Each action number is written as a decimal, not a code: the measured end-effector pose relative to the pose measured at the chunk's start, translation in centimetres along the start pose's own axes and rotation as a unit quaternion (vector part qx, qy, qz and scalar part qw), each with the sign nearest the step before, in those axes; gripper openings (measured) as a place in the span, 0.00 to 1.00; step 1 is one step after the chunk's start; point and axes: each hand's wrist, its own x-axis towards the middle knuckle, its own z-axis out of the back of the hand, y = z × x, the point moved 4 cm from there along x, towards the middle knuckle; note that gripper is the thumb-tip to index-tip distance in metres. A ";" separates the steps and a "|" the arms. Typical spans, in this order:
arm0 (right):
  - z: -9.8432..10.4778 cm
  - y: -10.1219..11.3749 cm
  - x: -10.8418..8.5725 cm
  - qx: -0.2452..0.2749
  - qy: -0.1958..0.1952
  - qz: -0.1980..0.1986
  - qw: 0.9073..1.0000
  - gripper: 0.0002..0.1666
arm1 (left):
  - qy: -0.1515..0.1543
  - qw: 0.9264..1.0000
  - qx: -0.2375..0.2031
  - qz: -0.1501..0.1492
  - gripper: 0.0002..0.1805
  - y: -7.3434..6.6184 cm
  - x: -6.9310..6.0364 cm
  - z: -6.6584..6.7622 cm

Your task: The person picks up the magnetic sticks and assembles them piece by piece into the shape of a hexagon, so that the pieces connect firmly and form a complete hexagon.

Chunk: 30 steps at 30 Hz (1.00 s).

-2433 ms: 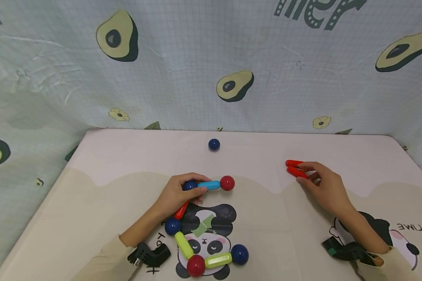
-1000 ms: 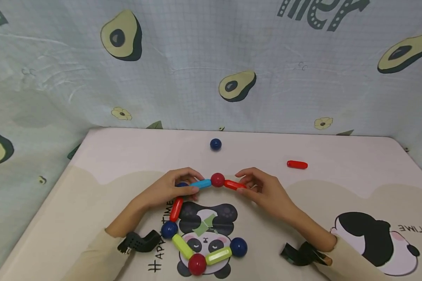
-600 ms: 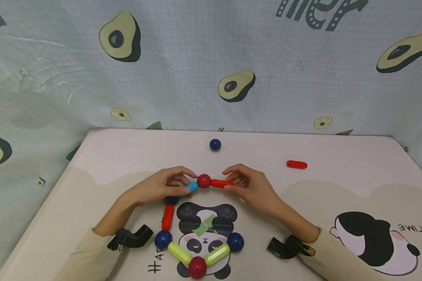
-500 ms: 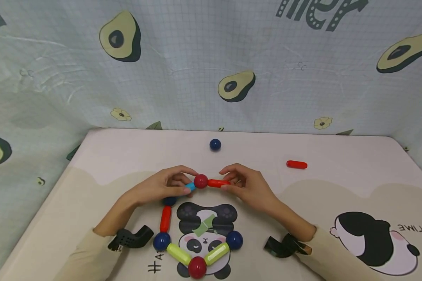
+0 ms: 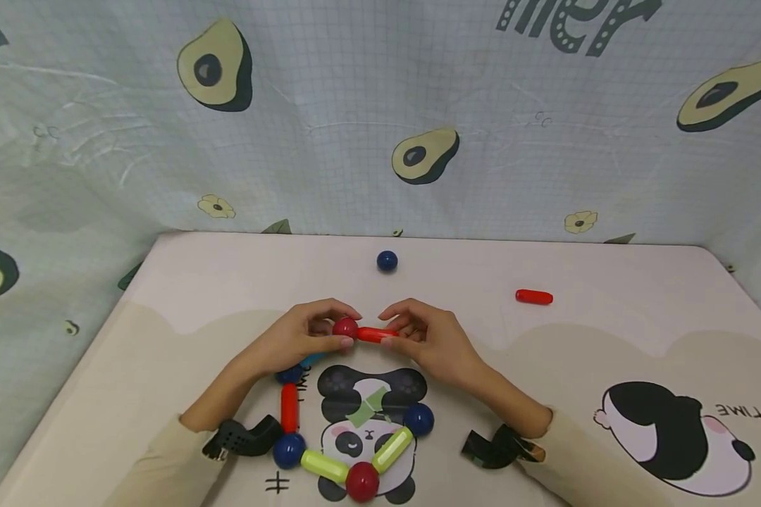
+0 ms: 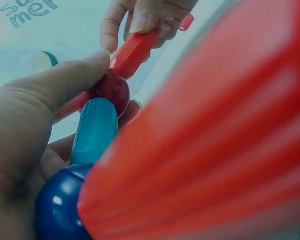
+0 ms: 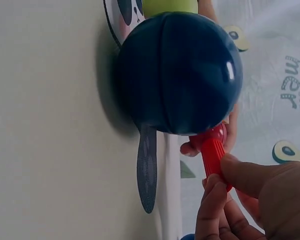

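Note:
My left hand (image 5: 292, 341) pinches a red ball (image 5: 345, 328) between thumb and fingers. A light blue rod (image 6: 96, 127) joins that ball to a dark blue ball (image 6: 62, 202) under the hand. My right hand (image 5: 437, 345) pinches a ribbed red rod (image 5: 375, 334), whose far end meets the red ball. The chain runs on through another red rod (image 5: 289, 407), a blue ball (image 5: 289, 451), a yellow-green rod (image 5: 325, 466), a second red ball (image 5: 362, 482) and another yellow-green rod (image 5: 392, 449), ending in a blue ball (image 5: 418, 420). These look like magnetic building toy pieces.
A loose blue ball (image 5: 387, 261) lies near the table's back edge. One loose red rod (image 5: 534, 297) lies to the right. The table (image 5: 228, 274) has a printed panda cover, and an avocado-patterned curtain (image 5: 330, 84) hangs behind it.
My right hand took one of two red rods from the right and brought it to the red ball. Both hands then shifted left; my left hand slid from the blue rod to the red ball.

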 end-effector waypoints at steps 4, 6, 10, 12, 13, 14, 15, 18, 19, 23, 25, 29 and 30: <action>-0.2 0.1 0.0 0.000 -0.001 -0.002 1.000 0.17 | 0.007 1.000 -0.031 0.002 0.21 0.2 0.0 0.0; -0.2 0.1 -0.1 0.002 0.002 -0.002 1.000 0.17 | 0.011 0.999 -0.048 0.004 0.21 0.3 -0.1 0.0; -0.2 0.1 0.0 0.002 0.008 -0.009 1.000 0.16 | 0.018 0.997 -0.080 0.007 0.22 0.5 -0.2 -0.1; -0.2 0.0 0.1 -0.003 0.010 -0.016 1.000 0.16 | 0.024 0.995 -0.094 0.006 0.22 0.6 -0.1 -0.2; -0.2 0.0 0.1 -0.005 0.012 -0.019 1.000 0.16 | 0.026 0.995 -0.101 0.006 0.22 0.6 -0.1 -0.2; -0.2 -0.1 0.1 -0.008 0.012 -0.022 1.000 0.16 | 0.028 0.994 -0.106 0.005 0.22 0.7 -0.1 -0.3; -0.2 -0.1 0.1 -0.009 0.013 -0.024 1.000 0.15 | 0.028 0.994 -0.110 0.003 0.22 0.6 -0.1 -0.3; -0.1 -0.1 0.2 -0.010 0.012 -0.022 1.000 0.14 | 0.030 0.993 -0.118 -0.001 0.22 0.7 -0.1 -0.2; -0.1 -0.1 0.2 -0.009 0.011 -0.020 1.000 0.14 | 0.030 0.992 -0.121 -0.002 0.22 0.7 -0.1 -0.2; -0.1 0.0 0.2 -0.014 0.012 -0.017 1.000 0.14 | 0.030 0.992 -0.124 0.000 0.22 0.7 -0.1 -0.2; 0.2 0.0 0.3 -0.017 0.013 -0.021 1.000 0.14 | 0.029 0.992 -0.124 0.003 0.22 0.7 -0.1 -0.2; 1.2 -0.3 1.1 -0.030 -0.003 -0.022 0.999 0.15 | 0.022 0.992 -0.123 0.007 0.22 0.6 -0.1 -0.2; 1.6 -0.6 1.4 -0.033 -0.013 -0.023 0.999 0.15 | 0.018 0.992 -0.124 0.008 0.22 0.7 -0.1 -0.2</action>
